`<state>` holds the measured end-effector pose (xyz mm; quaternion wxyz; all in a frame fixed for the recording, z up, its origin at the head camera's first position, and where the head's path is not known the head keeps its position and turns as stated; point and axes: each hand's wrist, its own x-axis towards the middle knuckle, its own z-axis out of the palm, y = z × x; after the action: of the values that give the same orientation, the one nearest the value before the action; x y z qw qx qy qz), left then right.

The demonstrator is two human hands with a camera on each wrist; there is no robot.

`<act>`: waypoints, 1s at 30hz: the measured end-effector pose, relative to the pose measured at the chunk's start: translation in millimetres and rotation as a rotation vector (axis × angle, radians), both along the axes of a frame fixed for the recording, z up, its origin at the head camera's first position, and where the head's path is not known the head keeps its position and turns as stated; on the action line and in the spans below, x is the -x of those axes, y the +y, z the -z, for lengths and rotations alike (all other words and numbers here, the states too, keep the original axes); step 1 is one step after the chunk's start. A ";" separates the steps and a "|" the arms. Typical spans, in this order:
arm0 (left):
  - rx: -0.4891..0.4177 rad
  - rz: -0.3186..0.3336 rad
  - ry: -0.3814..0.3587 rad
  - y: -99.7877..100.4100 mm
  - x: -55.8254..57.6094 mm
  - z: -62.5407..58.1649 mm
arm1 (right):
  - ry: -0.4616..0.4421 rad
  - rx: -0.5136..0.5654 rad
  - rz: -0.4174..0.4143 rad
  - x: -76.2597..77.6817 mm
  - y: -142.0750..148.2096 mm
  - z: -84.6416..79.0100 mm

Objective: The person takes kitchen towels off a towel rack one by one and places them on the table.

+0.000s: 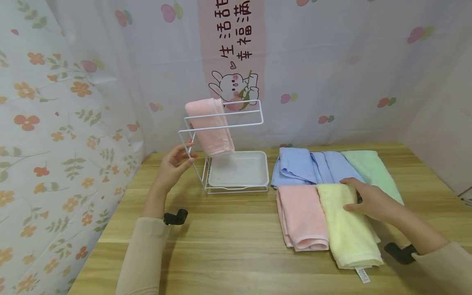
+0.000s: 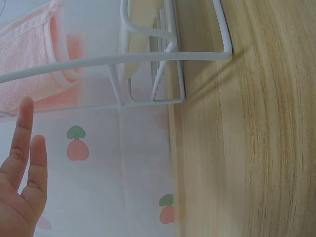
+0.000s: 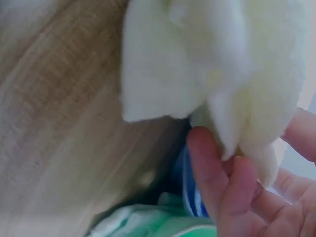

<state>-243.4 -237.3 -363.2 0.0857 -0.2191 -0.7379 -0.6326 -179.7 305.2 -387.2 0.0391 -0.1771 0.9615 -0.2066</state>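
Note:
A white wire rack (image 1: 221,129) stands on the table with a folded pink towel (image 1: 212,127) draped over its top bars at the left. My left hand (image 1: 176,164) holds the rack's left upright, thumb in front; two of its fingers (image 2: 22,143) look fairly straight in the left wrist view. At the right lies a folded yellow towel (image 1: 346,229), its far end pinched by my right hand (image 1: 376,200). In the right wrist view the yellow towel (image 3: 217,64) hangs in folds between fingers and thumb. Another pink towel (image 1: 304,217) lies against the yellow one's left side.
Blue towels (image 1: 317,166) and a green towel (image 1: 372,168) lie behind the pink and yellow ones. A white tray (image 1: 239,180) sits in the rack's base. Printed curtains (image 1: 317,73) hang behind the wooden table (image 1: 228,250) and along its left.

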 end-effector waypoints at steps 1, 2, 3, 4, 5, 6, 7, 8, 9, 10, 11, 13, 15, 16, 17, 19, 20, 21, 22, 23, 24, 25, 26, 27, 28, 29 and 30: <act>0.002 -0.005 -0.002 -0.2 -0.2 0.1 | -0.004 -0.005 -0.004 0.3 0.1 -0.4; 0.004 -0.007 -0.006 -0.5 -0.2 0.1 | -0.009 -0.008 -0.008 0.7 0.6 -1.1; 0.006 -0.008 -0.007 -0.8 -0.3 0.0 | -0.018 -0.009 -0.009 1.0 1.0 -2.0; 0.009 -0.011 -0.009 -0.9 -0.1 -0.1 | -0.026 -0.013 -0.005 1.2 1.1 -3.4; 0.010 -0.014 -0.012 -1.2 0.1 -0.1 | -0.033 -0.018 -0.002 1.5 1.4 -5.2; 0.012 -0.015 -0.013 -1.2 0.1 -0.2 | -0.040 -0.018 -0.002 1.9 1.7 -7.0; 0.014 -0.016 -0.016 -1.2 0.0 -0.5 | -0.046 -0.022 -0.003 2.6 2.0 -9.0; 0.016 -0.017 -0.017 -1.2 0.0 -0.7 | -0.049 -0.025 -0.001 3.4 2.2 -11.2; 0.017 -0.017 -0.021 -1.1 -0.1 -1.0 | -0.051 -0.029 0.002 4.2 2.1 -13.8; 0.016 -0.018 -0.025 -0.8 -0.3 -1.2 | -0.055 -0.028 0.005 5.2 2.2 -16.5; 0.015 -0.017 -0.028 -0.7 -0.5 -1.3 | -0.056 -0.027 0.006 6.3 2.3 -19.4; 0.014 -0.015 -0.032 -0.5 -1.0 -1.5 | -0.050 -0.027 0.007 8.8 2.6 -25.3; 0.013 -0.015 -0.035 -0.5 -1.6 -1.4 | -0.036 -0.024 0.008 11.6 2.5 -31.3; 0.011 -0.015 -0.034 -0.4 -1.9 -1.5 | -0.029 -0.024 0.010 13.2 2.6 -34.4; 0.012 -0.015 -0.033 -0.5 -2.2 -1.6 | -0.011 -0.029 0.011 14.8 2.3 -37.3; 0.013 -0.015 -0.028 -0.7 -2.4 -1.4 | 0.007 -0.021 0.019 17.9 0.6 -43.2; 0.015 -0.015 -0.029 -0.8 -2.6 -1.3 | 0.014 -0.011 0.020 19.6 -0.9 -46.3; 0.014 -0.015 -0.029 -0.9 -2.5 -1.1 | 0.018 0.000 0.023 21.8 -2.7 -49.5; 0.012 -0.014 -0.028 -0.9 -2.5 -0.9 | 0.022 0.013 0.029 23.9 -5.2 -52.8; 0.009 -0.013 -0.026 -1.1 -2.4 -0.8 | 0.024 0.034 0.032 26.0 -8.5 -56.6; 0.008 -0.012 -0.024 -1.3 -2.2 -0.7 | 0.018 0.058 0.033 28.4 -11.6 -60.7; 0.004 -0.012 -0.024 -1.3 -2.1 -0.9 | 0.019 0.078 0.033 30.6 -15.2 -64.8; 0.000 -0.011 -0.025 -1.2 -2.1 -1.0 | 0.022 0.092 0.034 32.9 -19.3 -69.4; -0.001 -0.012 -0.023 -1.2 -1.9 -1.1 | 0.024 0.107 0.036 35.2 -23.4 -73.9; -0.001 -0.012 -0.023 -1.2 -2.0 -1.3 | 0.028 0.131 0.035 37.5 -28.0 -78.3; 0.002 -0.012 -0.024 -1.2 -2.1 -1.4 | 0.031 0.156 0.029 40.0 -32.8 -83.0; 0.005 -0.013 -0.027 -1.2 -2.1 -1.5 | 0.036 0.175 0.030 42.1 -38.0 -87.7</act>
<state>-241.3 -238.5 -361.6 0.0791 -0.2060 -0.7420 -0.6331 -221.9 267.3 -299.5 0.0034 -0.1691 0.9429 -0.2870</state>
